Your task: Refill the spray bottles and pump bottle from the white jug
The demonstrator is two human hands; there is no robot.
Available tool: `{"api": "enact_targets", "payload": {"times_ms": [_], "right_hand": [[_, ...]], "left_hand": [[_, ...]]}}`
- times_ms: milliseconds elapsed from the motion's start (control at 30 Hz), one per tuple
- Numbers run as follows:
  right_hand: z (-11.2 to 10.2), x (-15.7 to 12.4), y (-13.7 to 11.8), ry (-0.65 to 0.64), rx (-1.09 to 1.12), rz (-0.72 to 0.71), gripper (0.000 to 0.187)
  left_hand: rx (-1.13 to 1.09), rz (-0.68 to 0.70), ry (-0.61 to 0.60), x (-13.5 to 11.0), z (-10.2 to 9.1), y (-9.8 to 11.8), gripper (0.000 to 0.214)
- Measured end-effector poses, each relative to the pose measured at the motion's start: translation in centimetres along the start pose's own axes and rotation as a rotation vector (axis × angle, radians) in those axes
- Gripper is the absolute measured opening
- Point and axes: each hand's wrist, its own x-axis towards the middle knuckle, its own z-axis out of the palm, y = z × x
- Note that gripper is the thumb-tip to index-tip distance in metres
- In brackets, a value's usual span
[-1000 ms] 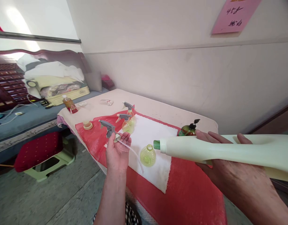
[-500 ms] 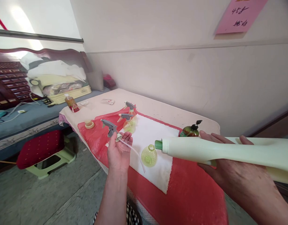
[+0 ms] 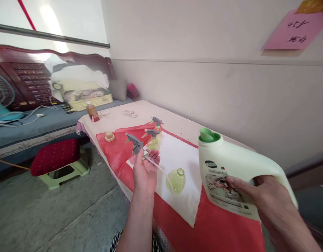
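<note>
My left hand (image 3: 147, 170), palm up, pinches the collar of a grey spray trigger head (image 3: 135, 142), whose thin clear tube hangs down to the right. Beside the tube's end stands an open, translucent yellow-green spray bottle (image 3: 178, 182) on a white cloth (image 3: 189, 206). In my right hand (image 3: 263, 196) is a pale green detergent jug (image 3: 229, 154), gripped by its handle, with a green spout facing up and a picture label on its side. The jug is tilted slightly, above the table's right part.
Two spray bottles with grey heads (image 3: 154, 140) stand behind my left hand. A cap (image 3: 109, 136) lies on the red cloth (image 3: 111, 150). Farther back are a brown bottle (image 3: 92, 112) and a small packet (image 3: 130, 113). A red-topped stool (image 3: 58, 157) stands left; a wall (image 3: 203, 87) rises behind.
The jug has gone from lying level, spout over the yellow-green bottle, to nearly upright and away from it, its label now showing. My left hand still holds the trigger head. The view has shifted left.
</note>
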Motion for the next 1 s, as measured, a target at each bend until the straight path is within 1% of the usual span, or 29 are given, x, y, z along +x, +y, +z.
{"api": "enact_targets", "payload": {"times_ms": [33, 67, 100, 133, 200, 233, 267, 333, 367, 433, 500, 600, 667, 700, 733, 800, 867, 900, 933, 1000], "right_hand": [[1.2, 0.1, -0.5, -0.040, 0.100, 0.126, 0.044], [2.7, 0.2, -0.9, -0.044, 0.198, 0.214, 0.047], [4.3, 0.4, -1.2, -0.023, 0.292, 0.259, 0.050], [6.1, 0.7, -1.4, -0.006, 0.379, 0.273, 0.052], [9.8, 1.5, -1.3, 0.033, 0.464, 0.285, 0.057], [11.7, 2.0, -1.0, 0.042, 0.541, 0.250, 0.059], [13.4, 2.4, -0.7, 0.079, 0.600, 0.207, 0.060], [16.2, 2.9, 0.0, 0.140, 0.638, 0.181, 0.062], [17.2, 2.9, 0.4, 0.161, 0.633, 0.187, 0.064], [18.0, 2.5, 1.0, 0.181, 0.592, 0.215, 0.065], [17.6, 1.0, 1.6, 0.170, 0.547, 0.229, 0.062], [15.8, -3.1, 2.4, 0.118, 0.479, 0.239, 0.055], [15.1, -6.6, 2.9, 0.125, 0.457, 0.288, 0.055], [15.0, -8.3, 3.1, 0.090, 0.492, 0.297, 0.058], [15.2, -9.8, 3.2, 0.054, 0.531, 0.267, 0.062], [16.2, -11.8, 3.4, -0.081, 0.557, 0.182, 0.075], [17.5, -12.4, 3.3, -0.189, 0.532, 0.138, 0.093], [18.0, -12.3, 3.2, -0.224, 0.517, 0.136, 0.098], [18.5, -12.1, 3.0, -0.247, 0.504, 0.141, 0.101], [19.0, -11.4, 2.7, -0.279, 0.502, 0.155, 0.100]], "left_hand": [[-0.007, -0.006, 0.001, 0.0, 0.0, 0.0, 0.020], [-0.009, -0.011, 0.003, 0.0, 0.1, 0.0, 0.020], [-0.010, -0.013, 0.006, 0.0, 0.1, 0.1, 0.020], [-0.010, -0.014, 0.007, 0.1, 0.1, 0.1, 0.020], [-0.011, -0.011, 0.007, 0.1, 0.1, 0.1, 0.019], [-0.009, -0.008, 0.005, 0.1, 0.1, 0.1, 0.020], [-0.005, -0.005, 0.003, 0.2, 0.1, 0.2, 0.020], [0.011, 0.007, 0.005, 0.2, 0.1, 0.2, 0.020], [0.022, 0.017, 0.006, 0.2, 0.1, 0.3, 0.020], [0.046, 0.041, 0.007, 0.2, 0.1, 0.3, 0.021], [0.072, 0.067, -0.004, 0.2, 0.1, 0.1, 0.023], [0.120, 0.117, -0.035, 0.3, 0.1, -0.3, 0.028], [0.160, 0.159, -0.061, 0.3, 0.2, -0.7, 0.031], [0.185, 0.182, -0.074, 0.2, 0.2, -0.9, 0.031], [0.215, 0.206, -0.086, 0.2, 0.2, -1.2, 0.032], [0.292, 0.261, -0.103, 0.1, 0.2, -1.6, 0.033], [0.384, 0.328, -0.111, -0.1, 0.2, -1.9, 0.032], [0.434, 0.362, -0.116, -0.1, 0.2, -2.0, 0.032], [0.483, 0.394, -0.121, -0.2, 0.1, -2.2, 0.031], [0.580, 0.433, -0.145, -0.2, 0.1, -2.5, 0.031]]}}
